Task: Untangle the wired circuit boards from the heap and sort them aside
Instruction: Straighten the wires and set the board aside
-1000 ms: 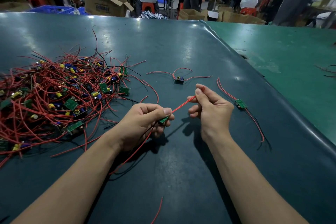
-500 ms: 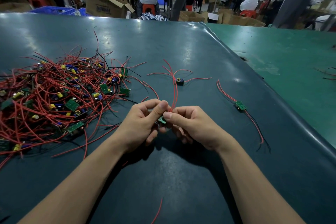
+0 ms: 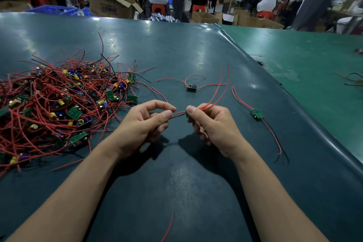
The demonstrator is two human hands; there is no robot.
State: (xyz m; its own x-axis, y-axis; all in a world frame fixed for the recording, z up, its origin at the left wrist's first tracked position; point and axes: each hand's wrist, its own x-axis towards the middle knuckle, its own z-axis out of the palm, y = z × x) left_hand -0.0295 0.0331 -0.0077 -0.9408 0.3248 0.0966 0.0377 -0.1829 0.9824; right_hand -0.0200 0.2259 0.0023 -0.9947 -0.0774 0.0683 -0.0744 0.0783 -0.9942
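Right hand (image 3: 211, 124) pinching small board (image 3: 186, 114), red wires (image 3: 218, 94) fanning up; left hand (image 3: 146, 122) pinching its leads, pulling them straight. Heap (image 3: 55, 108) sitting near worktop (image 3: 186, 182) left edge.

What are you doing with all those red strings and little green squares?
A person is sorting small green circuit boards with red wires. The left hand pinches the red and black wires of one board, and the right hand grips the board itself with its other red wires. The big tangled heap of wired boards lies to the left on the dark green table. Two boards already lie apart: one in the middle and one on the right.
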